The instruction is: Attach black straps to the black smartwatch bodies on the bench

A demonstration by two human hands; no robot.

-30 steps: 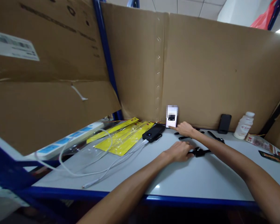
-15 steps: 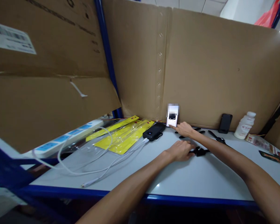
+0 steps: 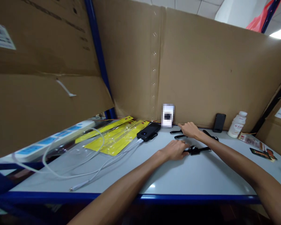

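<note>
My left hand (image 3: 176, 150) rests low over the table, its fingers curled round the strap end of a black smartwatch (image 3: 194, 150) that lies flat. My right hand (image 3: 190, 129) holds nothing; its index finger is stretched out and the others are partly bent. It hovers beside a lit phone (image 3: 168, 116) propped upright against the cardboard, apart from the blurred screen. Under and left of my right hand lie black straps (image 3: 176, 132), partly hidden by it. Another black-strapped watch (image 3: 210, 136) lies behind my right forearm.
A black power bank (image 3: 149, 132) with white cables (image 3: 84, 182) sits left, beside yellow packaging (image 3: 117, 140) and a white power strip (image 3: 49, 140). A dark phone (image 3: 219, 122), a bottle (image 3: 237, 125) and cards (image 3: 262, 153) stand or lie right. Cardboard (image 3: 201, 68) walls the back.
My right hand has drawn back from the lit phone's screen, which its index finger reached before. My left hand stays at the smartwatch strap. The view has shifted slightly to the right.
</note>
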